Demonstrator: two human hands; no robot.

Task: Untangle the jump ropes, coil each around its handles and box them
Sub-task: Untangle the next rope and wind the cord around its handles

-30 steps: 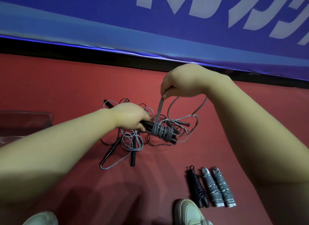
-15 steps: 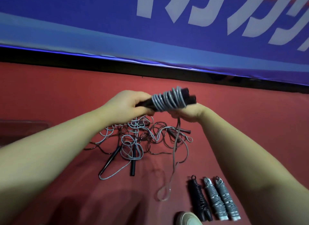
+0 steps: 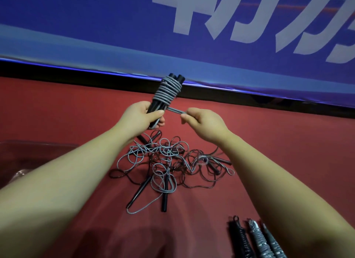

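My left hand grips a pair of black handles held upright, with grey rope coiled around their upper part. My right hand pinches the free doubled end of that grey rope and holds it taut to the right of the handles. Below both hands, a tangle of grey and black jump ropes with loose black handles lies on the red floor. Three coiled ropes, one black and two grey, lie side by side at the bottom right.
A clear plastic box sits at the left, partly behind my left forearm. A blue banner wall with white lettering stands behind the red floor, with a dark strip along its base.
The handle bundle swung from lying sideways to upright and rose higher. My right hand came out from under it to the right, pulling the rope's loose end off the floor and taut.
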